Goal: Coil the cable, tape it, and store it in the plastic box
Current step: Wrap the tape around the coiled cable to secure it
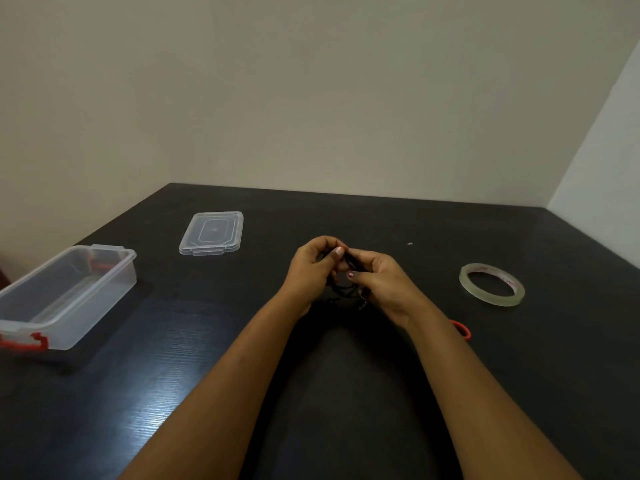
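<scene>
The black cable (346, 289) is bunched in loops between both hands above the middle of the dark table (450, 393); its long axis cannot be told. The left hand (310, 271) and right hand (382, 284) each pinch the loops. To the right lies a clear tape roll (491, 285), its red print unreadable. Far left sits the open plastic box (69, 296), its lid (212, 233) lying apart behind it.

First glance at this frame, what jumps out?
Mid-table, the left hand and right hand meet around a thin black cable, bunched into loops between them. To the right, a clear roll of adhesive tape lies flat on the dark wooden table. At far left stands the open clear plastic box with red clips, its transparent lid lying apart behind it.
</scene>
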The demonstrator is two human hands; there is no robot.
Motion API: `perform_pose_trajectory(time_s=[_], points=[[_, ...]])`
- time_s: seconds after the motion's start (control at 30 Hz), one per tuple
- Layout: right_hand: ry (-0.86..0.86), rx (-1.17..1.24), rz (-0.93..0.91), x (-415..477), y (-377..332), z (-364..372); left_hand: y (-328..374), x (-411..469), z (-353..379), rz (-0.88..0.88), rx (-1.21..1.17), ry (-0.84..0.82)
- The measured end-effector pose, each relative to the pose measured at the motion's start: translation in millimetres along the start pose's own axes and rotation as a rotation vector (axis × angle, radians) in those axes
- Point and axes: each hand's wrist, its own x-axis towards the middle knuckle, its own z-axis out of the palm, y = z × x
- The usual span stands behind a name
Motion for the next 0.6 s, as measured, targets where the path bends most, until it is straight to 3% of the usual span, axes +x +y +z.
perform_pose_trajectory(time_s=[0.4, 0.6], points=[[0.106, -0.011, -0.077, 0, 5, 8, -4, 0, 0, -0.015, 0.171, -0.031], [0.126, -0.053, -0.103, 3, 9, 8, -1, 0, -2, -0.107, 0.112, -0.084]])
